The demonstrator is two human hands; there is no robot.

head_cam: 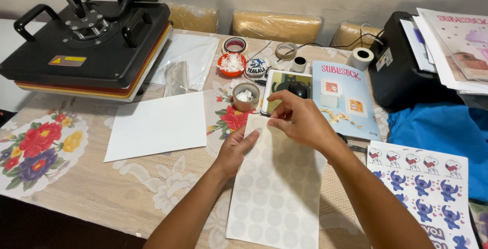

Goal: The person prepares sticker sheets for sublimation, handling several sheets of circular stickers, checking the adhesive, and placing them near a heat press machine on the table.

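A white sheet with rows of round cut-outs (277, 188) lies on the table in front of me. My left hand (236, 150) rests on its upper left edge and presses it down. My right hand (300, 119) hovers over the sheet's top, with thumb and fingers pinched together at the upper edge; whether a round piece is between them I cannot tell. Just beyond my hands stands a roll of tape (246, 96) with white bits inside.
A black heat press (91, 40) fills the far left. A blank white sheet (157, 124) lies beside it. A printed sheet of cartoon figures (427, 183), a blue cloth (447, 132), a black printer (401, 71) and a light blue packet (343, 99) are on the right.
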